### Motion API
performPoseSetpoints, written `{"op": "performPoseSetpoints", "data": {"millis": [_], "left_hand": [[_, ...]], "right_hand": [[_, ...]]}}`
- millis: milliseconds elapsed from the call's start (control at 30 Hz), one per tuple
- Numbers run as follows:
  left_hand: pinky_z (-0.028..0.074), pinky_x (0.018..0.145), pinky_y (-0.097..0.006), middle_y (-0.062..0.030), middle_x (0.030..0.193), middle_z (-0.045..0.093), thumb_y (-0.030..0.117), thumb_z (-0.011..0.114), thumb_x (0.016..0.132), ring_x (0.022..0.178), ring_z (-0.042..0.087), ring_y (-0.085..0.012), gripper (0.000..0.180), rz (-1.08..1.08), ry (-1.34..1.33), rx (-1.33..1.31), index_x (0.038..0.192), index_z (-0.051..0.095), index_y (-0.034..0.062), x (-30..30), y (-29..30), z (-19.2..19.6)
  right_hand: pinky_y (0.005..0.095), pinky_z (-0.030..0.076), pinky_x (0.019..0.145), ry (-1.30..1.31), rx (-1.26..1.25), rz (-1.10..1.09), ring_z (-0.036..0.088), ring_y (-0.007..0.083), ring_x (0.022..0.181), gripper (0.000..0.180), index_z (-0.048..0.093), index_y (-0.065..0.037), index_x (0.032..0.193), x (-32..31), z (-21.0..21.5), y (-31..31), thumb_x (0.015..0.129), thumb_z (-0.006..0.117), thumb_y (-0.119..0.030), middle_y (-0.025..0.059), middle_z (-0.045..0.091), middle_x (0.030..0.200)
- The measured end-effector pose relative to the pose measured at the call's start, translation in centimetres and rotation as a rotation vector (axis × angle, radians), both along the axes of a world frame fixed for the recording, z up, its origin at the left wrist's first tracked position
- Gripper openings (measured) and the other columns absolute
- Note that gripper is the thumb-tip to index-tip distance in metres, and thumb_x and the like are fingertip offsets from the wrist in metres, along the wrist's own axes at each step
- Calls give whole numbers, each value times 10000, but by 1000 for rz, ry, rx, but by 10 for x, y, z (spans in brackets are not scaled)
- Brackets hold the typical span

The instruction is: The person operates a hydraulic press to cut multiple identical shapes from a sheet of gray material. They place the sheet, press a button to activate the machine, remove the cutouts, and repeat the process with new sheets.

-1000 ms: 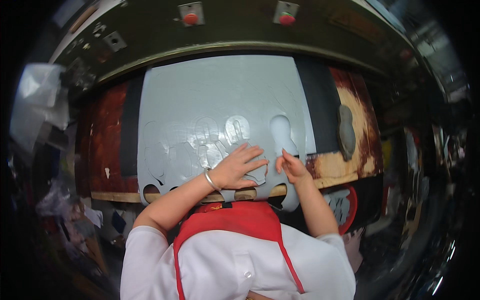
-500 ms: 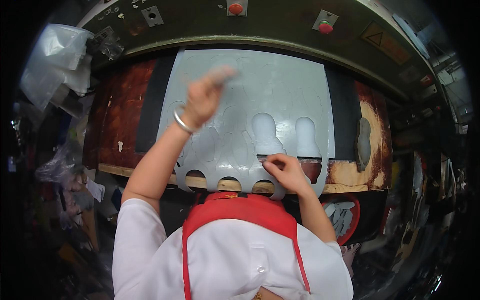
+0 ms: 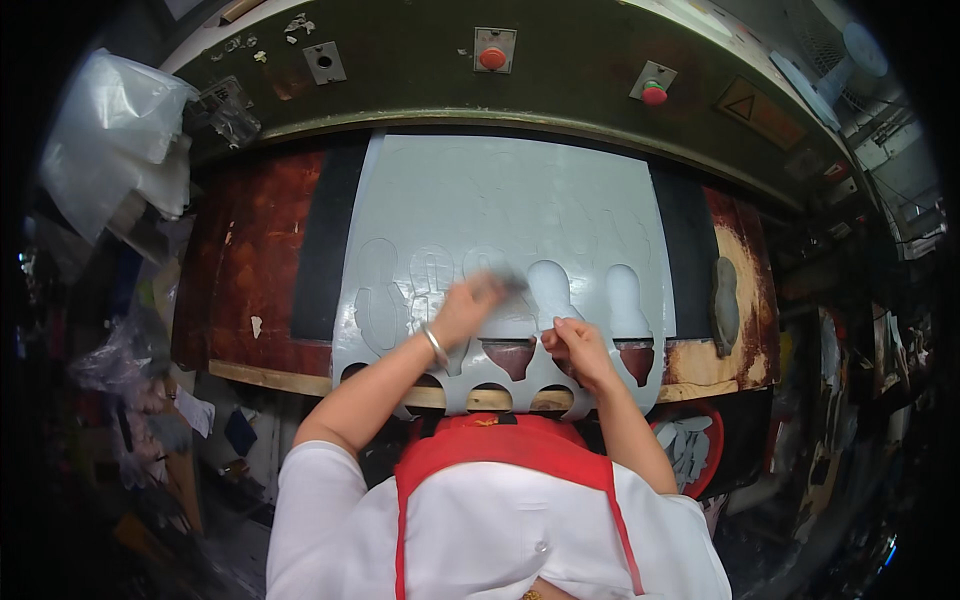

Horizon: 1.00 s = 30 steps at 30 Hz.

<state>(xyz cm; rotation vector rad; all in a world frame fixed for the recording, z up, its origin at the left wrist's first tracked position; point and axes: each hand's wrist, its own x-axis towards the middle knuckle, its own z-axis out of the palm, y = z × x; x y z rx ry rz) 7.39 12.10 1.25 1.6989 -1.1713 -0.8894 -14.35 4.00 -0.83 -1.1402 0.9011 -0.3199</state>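
Observation:
A large grey sheet (image 3: pixel 560 185) lies before me, scored with several insole-shaped outlines, and some shapes are cut right out of it. My left hand (image 3: pixel 472 305) hangs over its middle, smeared by motion. A dark grey blur shows at those fingertips, and I cannot tell whether it is a held piece. Closed in a pinch, my right hand (image 3: pixel 582 352) rests at the lower edge of a sole-shaped hole (image 3: pixel 549 287) with white showing through. What the pinch holds is hidden. Another such hole (image 3: pixel 623 290) lies to its right.
A green machine beam (image 3: pixel 420 85) spans the far side, bearing a red button (image 3: pixel 491 58) and a second red knob (image 3: pixel 654 94). On the right of the board lies a grey sole-shaped block (image 3: pixel 725 308). A red basin (image 3: pixel 714 440) with grey offcuts stands below. Clear plastic bags (image 3: pixel 115 140) hang at left.
My left hand has come down from the upper left of the sheet toward my right hand. Near the right hand, a new gap in the sheet shows red-brown board. The view has shifted slightly.

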Motion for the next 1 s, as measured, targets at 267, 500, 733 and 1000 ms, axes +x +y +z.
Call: {"op": "performPoseSetpoints", "data": {"millis": [267,500,733,1000], "left_hand": [[515,737,-303,-82,999,670,12,628,813,880,647,-189,267,54,-193,-653,1077,628,54,111,7,57],[470,953,-407,-103,1127,618,39,692,606,1055,592,-316,545,-604,-645,-512,1143,624,103,69,66,-20],[503,851,-332,-122,1013,665,116,683,783,925,644,-226,346,-180,-112,-220,1124,640,74,95,39,-2],[534,795,-346,-122,933,676,-54,580,744,857,668,-260,297,-144,-404,-855,1029,640,6,190,47,56]], "right_hand": [[281,426,584,182,-440,454,490,105,622,294,626,9,844,41,21,35,944,528,-250,41,580,670],[224,344,640,-218,665,191,460,122,631,580,540,-62,657,75,-34,33,996,321,-478,16,527,635],[281,437,755,-155,178,-11,590,180,810,439,492,-25,642,66,6,55,960,476,-327,119,631,824],[262,476,666,121,-496,441,611,137,763,150,602,-10,788,115,27,96,788,723,-99,78,650,852]]}}
